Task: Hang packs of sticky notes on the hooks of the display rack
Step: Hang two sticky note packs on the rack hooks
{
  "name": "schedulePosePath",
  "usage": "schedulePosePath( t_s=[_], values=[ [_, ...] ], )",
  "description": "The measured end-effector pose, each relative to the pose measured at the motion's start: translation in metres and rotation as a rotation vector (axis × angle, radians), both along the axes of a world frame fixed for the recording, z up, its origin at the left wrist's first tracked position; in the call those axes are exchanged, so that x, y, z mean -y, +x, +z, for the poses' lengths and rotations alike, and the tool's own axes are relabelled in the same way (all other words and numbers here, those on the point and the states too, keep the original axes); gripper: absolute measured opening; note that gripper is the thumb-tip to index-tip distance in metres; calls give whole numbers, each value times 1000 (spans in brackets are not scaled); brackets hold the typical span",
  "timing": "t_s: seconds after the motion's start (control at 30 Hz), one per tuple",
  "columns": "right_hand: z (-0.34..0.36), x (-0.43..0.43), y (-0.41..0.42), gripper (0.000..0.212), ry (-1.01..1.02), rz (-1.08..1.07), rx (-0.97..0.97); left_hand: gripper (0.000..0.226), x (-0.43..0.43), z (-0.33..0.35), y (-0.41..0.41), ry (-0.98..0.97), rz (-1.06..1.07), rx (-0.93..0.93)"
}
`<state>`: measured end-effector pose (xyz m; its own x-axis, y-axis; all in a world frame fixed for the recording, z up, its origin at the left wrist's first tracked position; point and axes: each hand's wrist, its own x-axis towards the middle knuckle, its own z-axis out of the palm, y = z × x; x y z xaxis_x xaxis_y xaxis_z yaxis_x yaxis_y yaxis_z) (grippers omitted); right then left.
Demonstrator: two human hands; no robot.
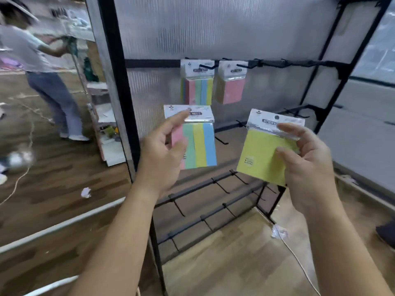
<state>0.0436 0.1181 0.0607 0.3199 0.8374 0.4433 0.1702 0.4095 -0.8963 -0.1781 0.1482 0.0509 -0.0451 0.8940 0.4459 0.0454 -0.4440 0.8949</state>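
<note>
In the head view, both forearms rise from the bottom of the frame toward the display rack (116, 82). At centre, the left hand (162, 150) pinches a striped pack (201, 146) by its left edge, held upright. Right of centre, the right hand (307, 167) has its fingers (292, 129) curled round a tilted yellow pack (260, 154). Above, a hung striped pack (197, 88) and a hung pink pack (232, 88) sit side by side on hooks (206, 66).
</note>
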Motion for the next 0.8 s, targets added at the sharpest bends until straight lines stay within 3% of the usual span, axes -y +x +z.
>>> schedulePosePath(
  t_s=[0.37, 0.7, 0.8],
  values=[
    [23, -153, 54, 45, 114, 171, 191, 55, -107, 16, 65, 124, 133, -89],
    [40, -244, 71, 45, 241, 324, 65, 56, -135, 33, 85, 186, 327, -165],
    [33, -265, 75, 48, 220, 364, 65, 55, -139, 39, 93, 124, 371, -198]
  ],
)
